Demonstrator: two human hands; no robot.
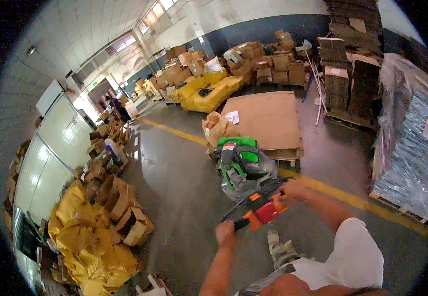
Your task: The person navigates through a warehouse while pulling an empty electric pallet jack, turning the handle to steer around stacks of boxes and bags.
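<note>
Both my hands are wrapped around the tiller handle [267, 213] of a green and black electric pallet truck. My left hand [226, 233] closes on the handle's left end. On its right end sits my right hand [292, 191], higher and farther out. The handle's middle is red with orange parts at its sides. Just beyond it stands the pallet truck's body [246, 157], partly wrapped in clear plastic. Behind the truck lies a pallet with a wide brown cardboard sheet [268, 118] on top. The truck's forks are hidden.
Yellow sacks [93, 237] and open cartons [127, 217] lie to the left. A plastic-wrapped pallet load [411, 148] stands at the right. Stacked flattened cardboard [337, 86], yellow bundles [209, 93] and boxes line the back. A yellow line [342, 193] crosses the floor. Another person [119, 109] is far off.
</note>
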